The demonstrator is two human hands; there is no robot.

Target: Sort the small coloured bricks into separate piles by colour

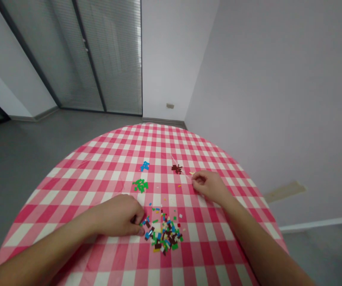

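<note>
A mixed pile of small building bricks [166,234], in blue, green, brown, white and yellow, lies on the near middle of the table. At its left edge is my left hand [121,215], fingers curled and thumb close to the bricks; what they grip, if anything, is hidden. Farther out on the right, my right hand [209,185] is closed with bent fingers beside a few pale yellow bricks [192,173]. Anything inside its fingers cannot be made out. Sorted groups lie beyond the pile: green bricks [141,185], blue bricks [144,166] and dark brown bricks [176,169].
A red-and-white checked cloth [99,159] covers the round table. A few stray bricks, one of them an orange brick [179,186], lie between the groups. Past the table stand a white wall [263,99] on the right and glass partitions [111,59] at the back left.
</note>
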